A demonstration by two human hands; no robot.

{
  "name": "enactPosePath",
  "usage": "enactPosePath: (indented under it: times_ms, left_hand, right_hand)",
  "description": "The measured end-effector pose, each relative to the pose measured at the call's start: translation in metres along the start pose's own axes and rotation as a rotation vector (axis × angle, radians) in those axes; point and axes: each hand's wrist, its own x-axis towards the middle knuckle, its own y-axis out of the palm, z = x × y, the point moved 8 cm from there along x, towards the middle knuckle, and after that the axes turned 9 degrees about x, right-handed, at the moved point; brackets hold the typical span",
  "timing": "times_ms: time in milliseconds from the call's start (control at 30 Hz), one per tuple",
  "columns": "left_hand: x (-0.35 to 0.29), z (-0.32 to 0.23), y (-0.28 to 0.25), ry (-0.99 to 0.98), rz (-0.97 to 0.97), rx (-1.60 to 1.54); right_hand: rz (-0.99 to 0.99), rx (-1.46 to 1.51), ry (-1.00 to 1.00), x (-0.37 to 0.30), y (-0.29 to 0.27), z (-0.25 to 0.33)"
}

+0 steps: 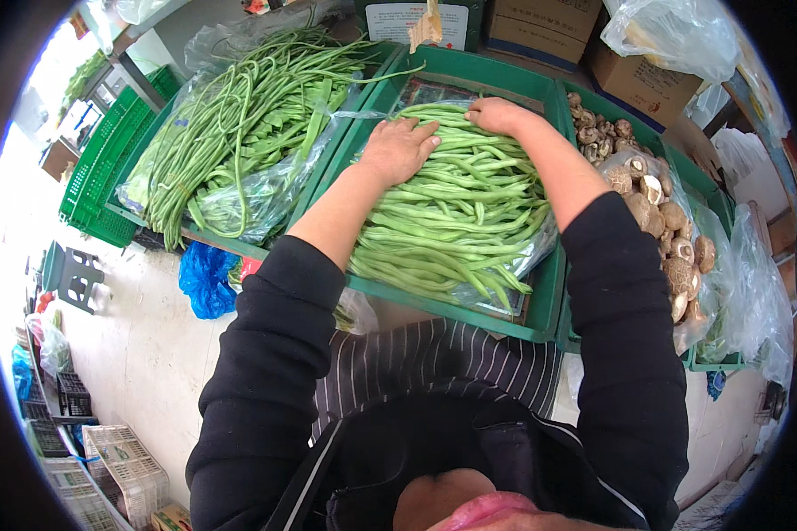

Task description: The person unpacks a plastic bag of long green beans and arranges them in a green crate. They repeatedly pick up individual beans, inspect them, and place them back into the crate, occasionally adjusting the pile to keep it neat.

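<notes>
Long green beans lie in a thick pile, mostly side by side, in a green plastic tray in front of me. A clear plastic sheet shows under the pile at the tray's near right. My left hand rests on the pile's far left part, fingers stretched out and a little apart over the beans. At the pile's far edge my right hand touches the beans, its fingers reaching left and partly hidden by the back of the hand. Neither hand is lifting any beans.
On the left, another green tray holds long thin beans and flat pods on plastic. Brown mushrooms fill the tray on the right. Cardboard boxes stand behind. Green crates, a blue bag and a stool are farther left.
</notes>
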Motion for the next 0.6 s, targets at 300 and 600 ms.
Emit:
enactPosePath:
  times_ms: [300,600]
  left_hand:
    - [0.021,0.004,0.014,-0.128,0.131,0.013]
    - [0.017,0.012,0.010,-0.152,-0.025,-0.135]
  right_hand:
    - [-0.189,0.076,-0.119,0.003,-0.013,0.003]
    - [-0.360,0.229,-0.447,-0.029,-0.076,0.049]
